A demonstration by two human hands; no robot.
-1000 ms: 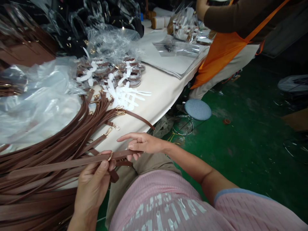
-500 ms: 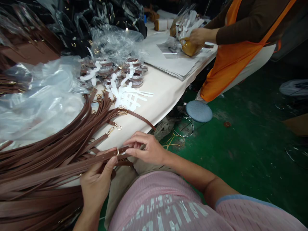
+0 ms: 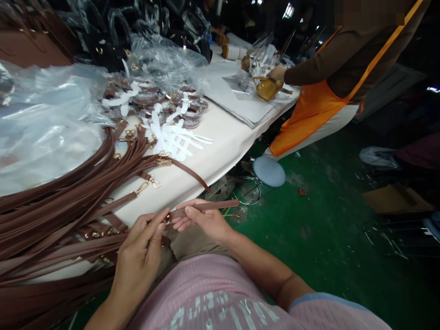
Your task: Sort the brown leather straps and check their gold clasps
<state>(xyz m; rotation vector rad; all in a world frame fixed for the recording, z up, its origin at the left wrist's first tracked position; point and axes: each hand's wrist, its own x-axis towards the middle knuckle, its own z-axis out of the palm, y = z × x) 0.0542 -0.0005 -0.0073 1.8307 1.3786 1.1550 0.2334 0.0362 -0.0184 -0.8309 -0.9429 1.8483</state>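
Observation:
Between my two hands, above my lap, is a brown strap [image 3: 220, 205] with a small gold buckle [image 3: 167, 217]. My left hand [image 3: 142, 245] pinches the strap at the buckle, thumb and fingertips closed on it. A little to the right, my right hand [image 3: 204, 222] grips the same strap between thumb and fingers, and the strap's end sticks out past it to the right. Beside my left hand, a thick bundle of brown straps [image 3: 68, 197] lies along the table. Gold snap hooks [image 3: 147, 183] hang at some of their ends.
The cream table [image 3: 220, 133] holds white paper cutouts [image 3: 175, 137], plastic-wrapped brown pieces [image 3: 192, 110], clear plastic bags [image 3: 48, 128] and black handbags [image 3: 103, 50]. A person in an orange apron [image 3: 302, 114] handles a mustard bag [image 3: 267, 88]. A round stool [image 3: 269, 171] stands on the green floor.
My right hand has turned and now holds the strap, whose end points out to the right. My left hand stays at the buckle with its fingers over the strap. The view has shifted slightly.

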